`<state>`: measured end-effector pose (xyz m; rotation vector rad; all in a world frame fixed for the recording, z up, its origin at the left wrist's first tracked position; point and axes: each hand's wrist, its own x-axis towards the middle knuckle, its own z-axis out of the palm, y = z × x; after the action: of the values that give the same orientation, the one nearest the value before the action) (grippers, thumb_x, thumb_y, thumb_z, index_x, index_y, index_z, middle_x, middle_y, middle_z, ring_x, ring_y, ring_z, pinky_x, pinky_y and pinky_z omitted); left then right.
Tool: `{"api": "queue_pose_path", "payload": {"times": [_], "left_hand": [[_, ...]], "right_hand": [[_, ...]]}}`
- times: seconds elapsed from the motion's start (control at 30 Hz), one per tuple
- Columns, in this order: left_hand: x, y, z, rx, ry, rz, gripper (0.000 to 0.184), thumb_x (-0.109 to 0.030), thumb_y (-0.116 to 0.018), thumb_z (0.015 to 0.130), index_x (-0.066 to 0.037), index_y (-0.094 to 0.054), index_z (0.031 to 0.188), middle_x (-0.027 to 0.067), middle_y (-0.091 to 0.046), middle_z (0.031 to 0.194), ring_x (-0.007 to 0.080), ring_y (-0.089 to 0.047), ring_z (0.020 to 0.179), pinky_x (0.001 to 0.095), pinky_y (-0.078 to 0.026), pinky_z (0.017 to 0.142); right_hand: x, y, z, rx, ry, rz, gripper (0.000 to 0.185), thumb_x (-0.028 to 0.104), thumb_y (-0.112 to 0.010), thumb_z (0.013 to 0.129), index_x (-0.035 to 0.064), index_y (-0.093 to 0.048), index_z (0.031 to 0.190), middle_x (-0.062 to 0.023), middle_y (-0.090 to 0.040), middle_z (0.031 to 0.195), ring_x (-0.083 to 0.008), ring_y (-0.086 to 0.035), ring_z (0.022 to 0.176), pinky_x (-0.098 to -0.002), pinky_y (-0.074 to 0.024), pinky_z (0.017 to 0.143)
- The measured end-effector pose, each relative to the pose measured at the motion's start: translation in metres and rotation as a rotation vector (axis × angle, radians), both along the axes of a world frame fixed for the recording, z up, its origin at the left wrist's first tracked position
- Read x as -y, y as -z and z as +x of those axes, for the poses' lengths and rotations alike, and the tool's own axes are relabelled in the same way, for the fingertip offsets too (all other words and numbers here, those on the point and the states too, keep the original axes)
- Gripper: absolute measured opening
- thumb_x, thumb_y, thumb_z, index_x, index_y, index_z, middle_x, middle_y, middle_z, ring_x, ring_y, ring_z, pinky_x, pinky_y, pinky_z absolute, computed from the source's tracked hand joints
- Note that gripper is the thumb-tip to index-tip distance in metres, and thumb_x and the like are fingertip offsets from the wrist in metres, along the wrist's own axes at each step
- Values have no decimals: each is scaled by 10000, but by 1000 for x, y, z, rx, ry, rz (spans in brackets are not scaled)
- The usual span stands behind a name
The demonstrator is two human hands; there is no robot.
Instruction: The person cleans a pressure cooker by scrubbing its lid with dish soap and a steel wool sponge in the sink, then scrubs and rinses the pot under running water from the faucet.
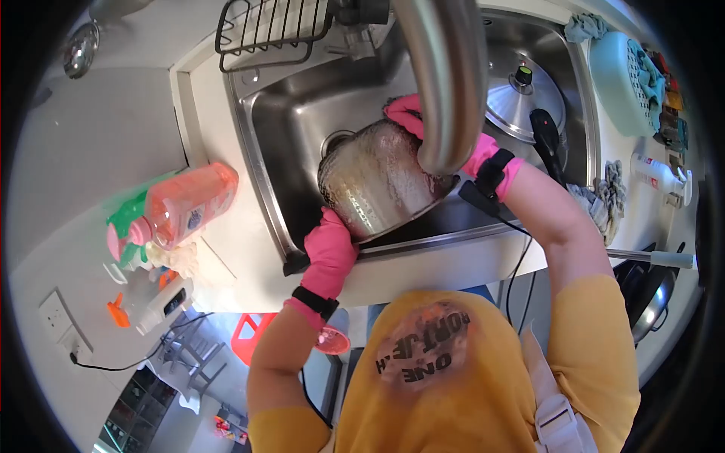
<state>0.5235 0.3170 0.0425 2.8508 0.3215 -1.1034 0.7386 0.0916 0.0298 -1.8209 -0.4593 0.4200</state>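
Note:
A metal pot, wet and streaked with brown and dark marks, lies tilted on its side in the left sink basin. My left hand, in a pink rubber glove, grips the pot's lower left edge. On the pot's far side is my right hand, gloved in pink too, its fingers curled against the metal. A bit of dark material shows by those fingertips, too small to name. The steel faucet hides the middle of the right hand.
A domed lid and a black handle are in the right basin. A wire rack stands behind the sink. Pink soap bottle at left; teal basket, white bottle and grey cloth at right.

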Motion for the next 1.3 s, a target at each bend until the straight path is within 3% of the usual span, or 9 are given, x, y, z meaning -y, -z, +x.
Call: {"api": "queue_pose_path", "payload": {"times": [0.13, 0.17, 0.4, 0.5, 0.77, 0.87, 1.03, 1.2, 1.3], "left_hand": [[3, 1, 3, 43, 46, 14, 1064, -338, -843, 627, 102, -296, 1427, 135, -659, 1025, 289, -687, 863, 432, -527, 744], [2, 7, 3, 71, 53, 8, 1066, -336, -843, 627, 102, -293, 1428, 134, -658, 1026, 286, -687, 864, 430, -524, 742], [5, 1, 1, 71, 8, 14, 1026, -279, -845, 602, 79, -318, 1407, 166, -668, 1063, 323, -685, 857, 431, -541, 745], [7, 7, 2, 76, -11, 20, 1017, -274, -844, 599, 81, -328, 1400, 155, -673, 1033, 326, -683, 845, 435, -537, 740], [6, 9, 2, 130, -30, -33, 983, -259, -841, 596, 84, -353, 1378, 128, -686, 963, 328, -683, 842, 435, -530, 733], [6, 8, 11, 130, 7, -44, 907, -256, -795, 657, 98, -376, 1379, 109, -687, 949, 274, -692, 825, 415, -522, 701], [7, 14, -2, 251, 46, -17, 742, -227, -718, 742, 94, -438, 1349, 80, -687, 911, 230, -695, 794, 395, -520, 679], [4, 23, -4, 278, 36, -85, 908, -268, -812, 628, 86, -407, 1360, 118, -678, 953, 267, -685, 825, 407, -524, 710], [8, 32, -5, 290, 73, -12, 893, -264, -801, 641, 85, -407, 1363, 105, -680, 953, 259, -686, 819, 404, -523, 706]], "right_hand": [[5, -27, -55, 336, -186, -180, 199, 212, -637, 864, 21, -650, 916, -168, -631, 876, -414, -618, 868, -486, -496, 751], [1, -61, -58, 379, -565, -193, 154, 172, -627, 847, 22, -640, 881, -168, -622, 855, -417, -612, 863, -480, -497, 746], [5, -1, -16, 118, -43, -110, 288, 232, -623, 876, 59, -684, 1098, -212, -660, 1019, -421, -625, 944, -451, -511, 834], [12, -40, -65, 282, -374, -266, 241, 171, -684, 816, 98, -708, 1044, -164, -658, 992, -379, -612, 951, -431, -494, 864], [-2, -25, -42, 180, -49, -53, 185, 151, -659, 888, 64, -716, 1041, -123, -678, 940, -335, -633, 884, -395, -504, 815], [2, -79, -78, 304, -560, -400, 143, 143, -687, 866, 90, -736, 989, -113, -664, 824, -327, -632, 831, -391, -503, 748], [-1, -20, -31, -36, 112, -57, 184, 139, -674, 908, 29, -718, 1050, -107, -692, 879, -239, -640, 806, -333, -497, 711], [0, -80, -84, 324, -545, -421, 155, 112, -671, 876, 45, -726, 1004, -122, -622, 755, -285, -620, 728, -386, -492, 677], [4, -40, -49, 31, -48, -163, 211, 182, -692, 915, 16, -717, 1043, -147, -718, 950, -234, -678, 886, -341, -523, 820]]}}
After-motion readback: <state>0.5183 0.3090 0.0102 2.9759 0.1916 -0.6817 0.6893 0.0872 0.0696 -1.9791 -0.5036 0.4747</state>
